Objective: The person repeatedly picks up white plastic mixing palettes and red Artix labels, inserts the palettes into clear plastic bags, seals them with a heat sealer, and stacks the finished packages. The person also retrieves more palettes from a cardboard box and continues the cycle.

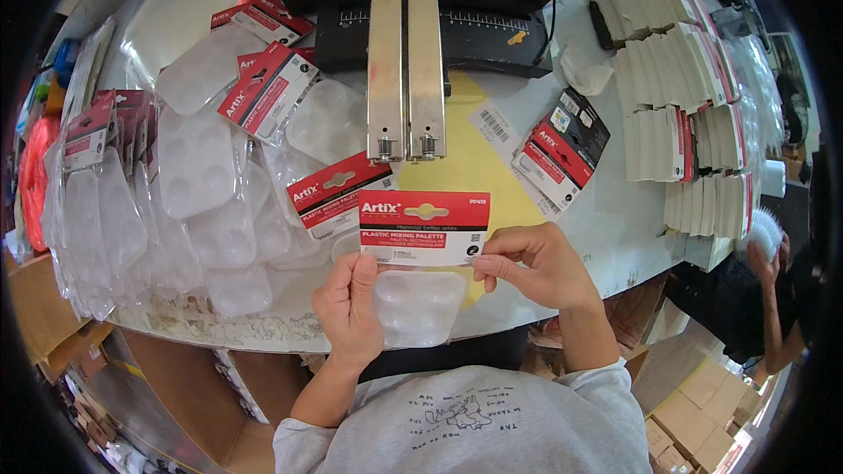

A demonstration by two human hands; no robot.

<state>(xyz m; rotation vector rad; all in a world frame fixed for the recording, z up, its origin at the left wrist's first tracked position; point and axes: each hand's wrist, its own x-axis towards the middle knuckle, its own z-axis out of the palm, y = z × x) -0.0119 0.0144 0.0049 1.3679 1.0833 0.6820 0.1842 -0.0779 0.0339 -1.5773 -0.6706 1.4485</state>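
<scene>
**Bagged palette held up at the table edge**

The plastic mixing palette (pixel 420 305) is a clear, shallow tray with round wells, sealed in a transparent bag under a red, white and black header card (pixel 424 228). It hangs between both hands just above the near edge of the worktable (pixel 615 237). The left hand (pixel 349 305) pinches the card's lower left corner, thumb on top. The right hand (pixel 531 265) pinches the lower right corner. Similar packaged palettes (pixel 263 96) lie to the left, and a heat sealer (pixel 406 61) stands beyond.
</scene>
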